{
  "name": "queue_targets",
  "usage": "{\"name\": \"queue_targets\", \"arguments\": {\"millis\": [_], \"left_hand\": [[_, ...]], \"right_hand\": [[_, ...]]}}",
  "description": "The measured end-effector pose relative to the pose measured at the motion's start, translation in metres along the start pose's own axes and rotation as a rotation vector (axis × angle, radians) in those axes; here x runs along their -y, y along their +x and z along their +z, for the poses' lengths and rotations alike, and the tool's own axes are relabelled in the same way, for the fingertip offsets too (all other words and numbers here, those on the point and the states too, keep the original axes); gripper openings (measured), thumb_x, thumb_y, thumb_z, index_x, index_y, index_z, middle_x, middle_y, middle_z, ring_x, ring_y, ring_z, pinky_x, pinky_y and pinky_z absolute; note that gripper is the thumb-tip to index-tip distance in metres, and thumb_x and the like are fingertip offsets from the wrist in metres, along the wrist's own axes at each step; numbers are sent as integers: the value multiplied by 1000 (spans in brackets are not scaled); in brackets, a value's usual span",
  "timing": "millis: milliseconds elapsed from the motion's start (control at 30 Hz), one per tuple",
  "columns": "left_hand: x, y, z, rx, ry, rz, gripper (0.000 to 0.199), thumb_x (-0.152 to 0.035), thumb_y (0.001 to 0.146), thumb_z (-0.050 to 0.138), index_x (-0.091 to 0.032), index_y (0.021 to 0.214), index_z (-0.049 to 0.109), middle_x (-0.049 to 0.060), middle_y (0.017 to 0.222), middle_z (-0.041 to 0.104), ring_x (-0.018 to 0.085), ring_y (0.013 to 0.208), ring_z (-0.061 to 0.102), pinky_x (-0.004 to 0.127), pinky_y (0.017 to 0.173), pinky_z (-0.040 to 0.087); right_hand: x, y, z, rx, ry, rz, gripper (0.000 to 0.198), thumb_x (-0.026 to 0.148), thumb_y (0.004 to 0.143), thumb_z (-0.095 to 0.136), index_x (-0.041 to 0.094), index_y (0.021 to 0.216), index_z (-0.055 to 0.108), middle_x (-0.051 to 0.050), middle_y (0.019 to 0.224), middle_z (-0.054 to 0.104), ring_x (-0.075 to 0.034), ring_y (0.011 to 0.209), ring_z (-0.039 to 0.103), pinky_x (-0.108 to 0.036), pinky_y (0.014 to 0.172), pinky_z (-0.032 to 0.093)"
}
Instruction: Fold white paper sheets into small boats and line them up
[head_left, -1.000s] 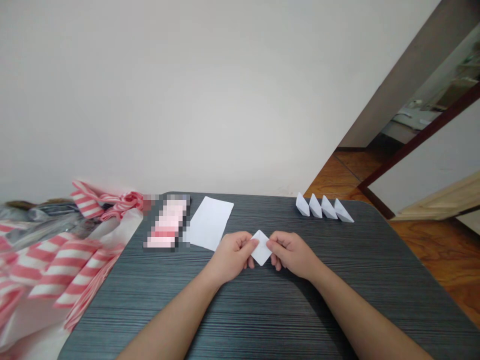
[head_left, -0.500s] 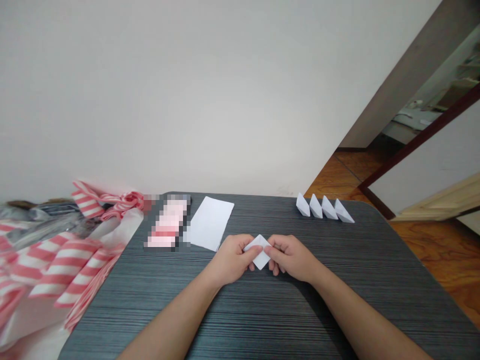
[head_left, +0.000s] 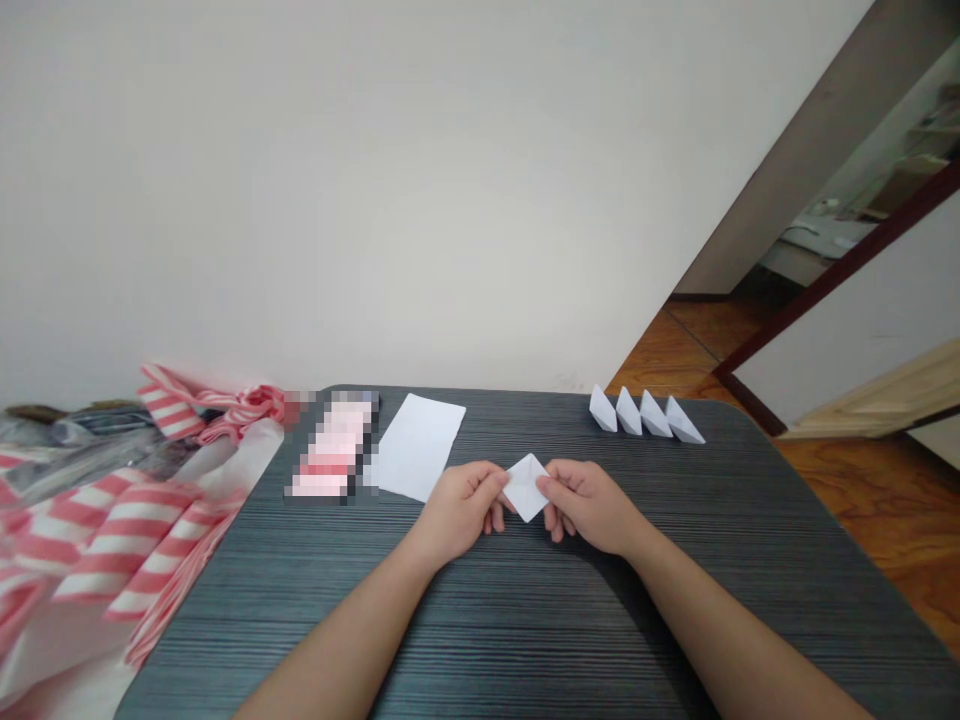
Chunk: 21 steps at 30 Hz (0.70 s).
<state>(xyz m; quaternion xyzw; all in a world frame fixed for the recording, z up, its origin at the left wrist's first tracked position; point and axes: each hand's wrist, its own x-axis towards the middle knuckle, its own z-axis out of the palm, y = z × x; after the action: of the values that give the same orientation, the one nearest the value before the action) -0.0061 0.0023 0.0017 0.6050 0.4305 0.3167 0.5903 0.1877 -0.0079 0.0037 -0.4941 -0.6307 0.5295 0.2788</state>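
A small white folded paper [head_left: 528, 490], diamond-shaped with crease lines, is held up between my two hands above the dark table. My left hand [head_left: 465, 508] pinches its left corner between thumb and fingers. At the right corner, my right hand [head_left: 589, 505] grips it with the thumb on the near face. Several folded white paper pieces [head_left: 628, 412], pointed at the top, stand in a row farther back on the right. A stack of white paper sheets [head_left: 421, 446] lies beyond my left hand.
The dark wood-grain table [head_left: 480, 640] stands against a pale wall [head_left: 450, 200]. A blurred-out flat object [head_left: 330, 447], pink and dark, lies left of the sheets. Red-and-white striped cloth [head_left: 142, 530] is heaped beside the table's left edge. Wooden floor [head_left: 885, 520] shows at right.
Both hands have lifted the folded paper slightly away from me and to the right. My left thumb has slid outward to the paper's left corner, so more of its face shows.
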Motion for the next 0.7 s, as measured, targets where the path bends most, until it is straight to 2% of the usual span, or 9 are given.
{"name": "queue_targets", "arguments": {"millis": [67,167,267,367,500,700], "left_hand": [[1,1,0,-10,-40,-7,38,-42,88,38,-13,73,57,1,49,57,9,40,47,18,39,35],[3,1,0,-33,-110,-8,38,-43,90,34,-13,89,57,0,51,57,10,41,49,18,39,36],[0,-1,-1,-70,-41,26,34,-41,89,39,-14,99,56,-1,51,56,10,43,49,19,42,36],[-4,-4,-1,-88,164,85,28,-36,85,48,-16,98,62,-1,54,57,10,47,50,20,48,38],[-7,-5,-1,-113,379,176,27,-32,87,46,-20,97,67,0,59,60,11,52,53,22,54,38],[-4,-4,-2,-122,441,160,30,-32,89,42,-18,82,67,-1,54,58,11,50,53,21,56,38]], "right_hand": [[0,0,-1,2,22,9,33,39,89,43,16,67,52,1,49,60,-8,36,50,-17,37,33],[-1,0,0,-10,45,11,33,40,89,44,16,67,51,2,47,59,-8,36,50,-17,36,33],[-3,0,0,-15,60,12,33,40,89,44,16,66,51,2,47,58,-8,36,50,-17,35,33],[-5,1,0,-14,77,17,34,40,89,43,16,66,51,2,47,58,-8,36,50,-17,35,32],[-6,1,0,-23,67,16,34,40,89,43,16,66,51,2,47,57,-8,36,50,-17,35,32],[-4,0,0,-23,16,5,34,38,90,42,16,65,51,2,47,58,-8,36,50,-17,36,33]]}}
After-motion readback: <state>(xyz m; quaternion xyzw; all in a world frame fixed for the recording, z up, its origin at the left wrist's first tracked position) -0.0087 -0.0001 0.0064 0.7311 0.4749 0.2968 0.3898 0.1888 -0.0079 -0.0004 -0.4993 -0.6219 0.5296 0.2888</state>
